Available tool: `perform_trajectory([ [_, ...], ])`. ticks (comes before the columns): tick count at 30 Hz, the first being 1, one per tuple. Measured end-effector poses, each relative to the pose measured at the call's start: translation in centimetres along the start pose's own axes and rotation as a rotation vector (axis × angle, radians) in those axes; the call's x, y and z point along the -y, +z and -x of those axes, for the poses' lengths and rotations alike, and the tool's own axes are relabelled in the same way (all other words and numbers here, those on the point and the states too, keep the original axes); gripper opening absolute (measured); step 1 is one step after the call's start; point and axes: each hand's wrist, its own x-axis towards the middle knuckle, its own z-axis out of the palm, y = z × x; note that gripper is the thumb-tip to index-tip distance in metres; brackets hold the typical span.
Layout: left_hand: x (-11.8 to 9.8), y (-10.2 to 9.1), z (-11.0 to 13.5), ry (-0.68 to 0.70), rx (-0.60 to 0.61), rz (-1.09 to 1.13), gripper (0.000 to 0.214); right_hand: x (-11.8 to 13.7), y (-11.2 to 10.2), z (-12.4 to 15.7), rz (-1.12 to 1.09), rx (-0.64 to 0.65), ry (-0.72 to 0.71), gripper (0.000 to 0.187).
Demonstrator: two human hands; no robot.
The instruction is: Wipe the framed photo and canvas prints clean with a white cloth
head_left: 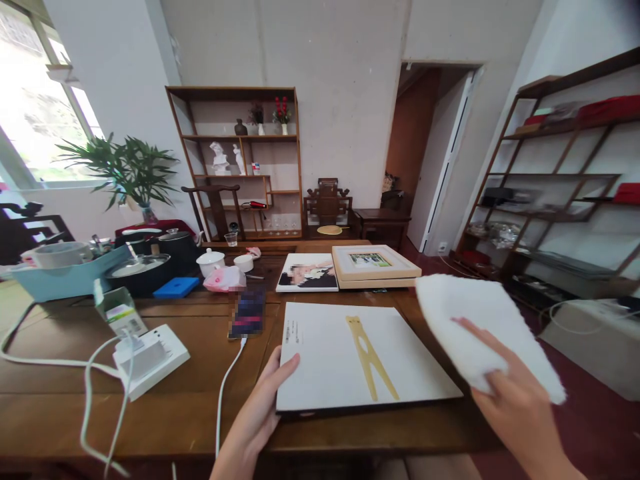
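Note:
A white flat board [350, 360] with a gold clothespin shape printed on it lies on the wooden table [200, 400] in front of me. My left hand [260, 407] rests at the board's near left corner, thumb on top of its edge and fingers around it. My right hand [515, 400] is raised off the table's right side and grips a white cloth [480, 327], which hangs in the air beside the board's right edge.
Behind the board lie a photo canvas [307, 273] and a framed picture [375, 265]. A phone [247, 312] with a white cable, a power strip [150, 357], a small carton [119, 313], cookware [143, 270] and cups crowd the left. Shelves stand at the back and right.

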Motion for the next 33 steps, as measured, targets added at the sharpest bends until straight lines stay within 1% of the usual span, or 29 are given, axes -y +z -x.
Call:
perform_trajectory([
  [1,0.0,0.0,-0.1,0.0,-0.003,-0.007,0.058,-0.1,0.3,0.0,-0.005,0.092,-0.143,0.024],
  [2,-0.1,0.0,-0.1,0.004,-0.006,-0.012,0.057,-0.1,0.7,0.0,0.005,0.153,-0.252,0.021],
  [3,-0.1,0.0,-0.1,0.012,-0.011,-0.021,0.056,-0.2,1.2,0.0,0.025,0.197,-0.324,0.02],
  [4,-0.2,-0.1,-0.2,0.023,-0.015,-0.042,0.056,-0.2,1.6,0.1,0.048,0.234,-0.349,0.02],
  [6,-0.3,-0.3,-0.2,0.051,-0.012,-0.123,0.054,-0.4,2.4,0.4,0.078,0.306,-0.331,0.02],
  [8,-0.3,-0.7,-0.6,0.11,-0.024,-0.247,0.051,-0.6,3.1,0.8,0.079,0.364,-0.295,0.021],
  [9,-0.2,-0.9,-0.8,0.162,-0.052,-0.309,0.048,-0.6,3.4,1.1,0.073,0.378,-0.278,0.021],
  [10,-0.1,-1.1,-1.2,0.234,-0.106,-0.376,0.046,-0.7,3.6,1.2,0.069,0.384,-0.263,0.021],
  [11,0.1,-1.3,-1.6,0.316,-0.189,-0.435,0.044,-0.7,3.9,1.3,0.068,0.384,-0.251,0.021],
  [12,0.2,-1.4,-2.0,0.365,-0.265,-0.474,0.044,-0.6,4.1,1.3,0.068,0.382,-0.242,0.021],
  [13,0.3,-1.5,-2.3,0.393,-0.316,-0.498,0.043,-0.6,4.3,1.2,0.071,0.381,-0.236,0.021],
  [16,0.4,-1.6,-2.9,0.467,-0.359,-0.562,0.041,-0.5,4.7,0.8,0.081,0.394,-0.236,0.022],
  [18,0.5,-1.6,-2.9,0.538,-0.372,-0.657,0.037,-0.5,4.9,0.6,0.081,0.41,-0.237,0.023],
  [20,0.8,-1.6,-2.9,0.589,-0.341,-0.751,0.036,-0.6,5.0,0.6,0.084,0.421,-0.235,0.023],
  [22,1.2,-1.7,-2.9,0.614,-0.224,-0.777,0.039,-0.7,4.9,0.7,0.092,0.423,-0.234,0.023],
  [24,1.6,-1.7,-3.0,0.644,-0.106,-0.754,0.04,-0.9,4.7,0.5,0.091,0.44,-0.244,0.023],
  [26,1.9,-1.8,-3.2,0.65,-0.038,-0.746,0.038,-1.3,4.4,0.0,0.081,0.461,-0.251,0.024],
  [28,2.0,-2.0,-3.4,0.645,-0.003,-0.767,0.037,-1.7,4.2,-0.9,0.077,0.448,-0.247,0.026],
  [30,2.2,-2.2,-3.6,0.661,0.008,-0.828,0.037,-2.0,4.2,-2.0,0.078,0.395,-0.244,0.026],
  [32,2.4,-2.4,-3.9,0.702,-0.003,-0.939,0.038,-1.9,4.8,-3.1,0.062,0.356,-0.268,0.027],
  [33,2.5,-2.5,-4.1,0.726,-0.017,-1.009,0.038,-1.8,5.2,-3.6,0.044,0.363,-0.291,0.027],
])
